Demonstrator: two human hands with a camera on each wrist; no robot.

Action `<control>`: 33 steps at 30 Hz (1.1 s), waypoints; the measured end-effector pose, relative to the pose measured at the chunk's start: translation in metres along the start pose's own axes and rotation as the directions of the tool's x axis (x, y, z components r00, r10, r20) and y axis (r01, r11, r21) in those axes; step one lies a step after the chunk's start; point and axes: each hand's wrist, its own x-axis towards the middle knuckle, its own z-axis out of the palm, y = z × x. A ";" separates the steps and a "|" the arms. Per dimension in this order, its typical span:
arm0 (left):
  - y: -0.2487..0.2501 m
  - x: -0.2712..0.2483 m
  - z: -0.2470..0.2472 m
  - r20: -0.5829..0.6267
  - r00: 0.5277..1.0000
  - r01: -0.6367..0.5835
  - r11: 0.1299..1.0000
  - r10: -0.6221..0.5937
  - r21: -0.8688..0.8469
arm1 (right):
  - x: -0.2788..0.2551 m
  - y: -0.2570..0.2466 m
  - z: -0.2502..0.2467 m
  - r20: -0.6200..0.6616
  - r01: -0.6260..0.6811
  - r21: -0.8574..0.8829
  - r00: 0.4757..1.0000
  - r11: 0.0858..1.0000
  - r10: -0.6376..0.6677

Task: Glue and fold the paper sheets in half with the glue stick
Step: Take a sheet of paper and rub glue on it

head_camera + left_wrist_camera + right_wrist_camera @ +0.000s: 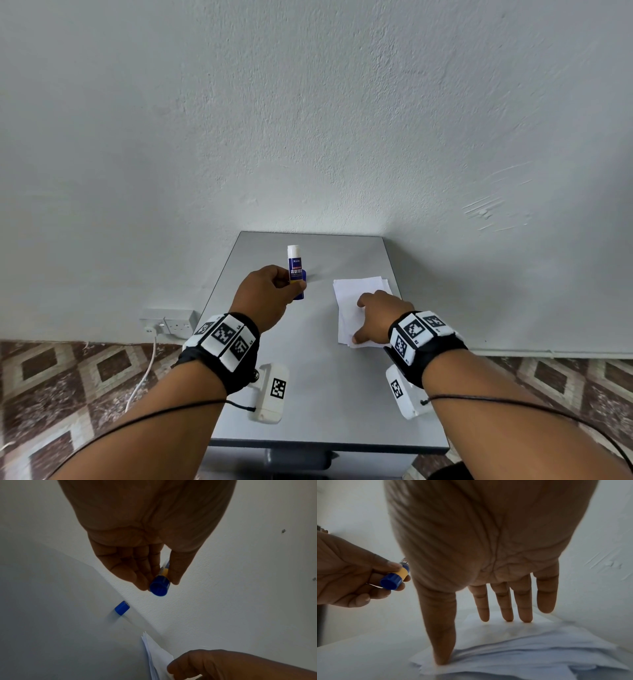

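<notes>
Pinching glue stick [294,263] upright, left hand [265,299]; right hand [375,317] flat on paper sheets [352,291].

Soft daylight, dim blurry wrist views

**Looks like a plain room in a house, not a lab**

Rough plastered white wall [308,102] with trowel marks on the right, patterned brown-and-cream diamond floor tiles [68,377], and a double wall socket [173,323] low on the left with a white cable [144,373] trailing down. Just a small grey table [325,394] pushed against the far wall. Pretty bare, domestic feel.
</notes>
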 end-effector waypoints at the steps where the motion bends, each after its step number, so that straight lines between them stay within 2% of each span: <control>1: 0.000 0.000 0.000 0.000 1.000 0.002 1.000 -0.002 0.001 | 0.000 0.001 -0.001 -0.003 0.005 0.010 1.000 1.000 -0.005; 5: 0.000 -0.001 -0.002 0.003 1.000 0.002 1.000 -0.002 0.000 | -0.005 0.003 -0.005 -0.048 0.052 0.040 0.998 0.998 -0.050; 10: -0.001 -0.003 -0.006 -0.003 1.000 0.002 1.000 -0.002 -0.007 | -0.017 -0.007 -0.007 -0.123 0.144 -0.023 0.982 0.989 -0.146; 12: 0.000 -0.002 -0.010 -0.014 1.000 0.003 1.000 -0.003 -0.020 | -0.026 -0.016 -0.017 -0.243 0.181 -0.047 0.952 0.982 -0.187; 14: 0.002 0.000 -0.016 -0.037 0.999 0.006 0.999 -0.008 -0.038 | -0.037 -0.030 -0.026 -0.360 0.248 -0.059 0.898 0.967 -0.253; 16: 0.003 0.003 -0.022 -0.082 0.997 0.005 0.998 -0.010 -0.061 | -0.048 -0.049 -0.033 -0.396 0.332 -0.060 0.858 0.941 -0.328; 18: 0.004 0.005 -0.030 -0.126 0.992 0.008 0.998 -0.015 -0.061 | -0.058 -0.070 -0.033 -0.360 0.394 -0.069 0.847 0.916 -0.391; 20: 0.005 0.005 -0.037 -0.143 0.990 0.013 0.999 -0.018 -0.035 | -0.064 -0.086 -0.026 -0.270 0.416 -0.098 0.864 0.904 -0.426; 23: 0.004 0.005 -0.046 -0.153 0.988 0.030 0.999 -0.027 0.016 | -0.065 -0.099 -0.011 -0.110 0.426 -0.119 0.892 0.897 -0.439; 26: 0.000 0.006 -0.054 -0.154 0.987 0.043 0.998 -0.035 0.047 | -0.061 -0.102 0.003 -0.012 0.437 -0.083 0.898 0.896 -0.439; 28: -0.003 0.009 -0.058 -0.149 0.988 0.044 0.997 -0.035 0.061 | -0.057 -0.099 0.004 -0.001 0.416 -0.058 0.909 0.908 -0.417; 31: -0.006 0.017 -0.059 -0.127 0.991 0.040 0.994 -0.028 0.097 | -0.042 -0.095 -0.004 -0.083 0.391 -0.115 0.912 0.913 -0.402; 33: -0.005 0.023 -0.055 -0.082 0.997 0.021 0.988 -0.008 0.152 | -0.028 -0.094 -0.008 -0.052 0.371 -0.165 0.922 0.914 -0.384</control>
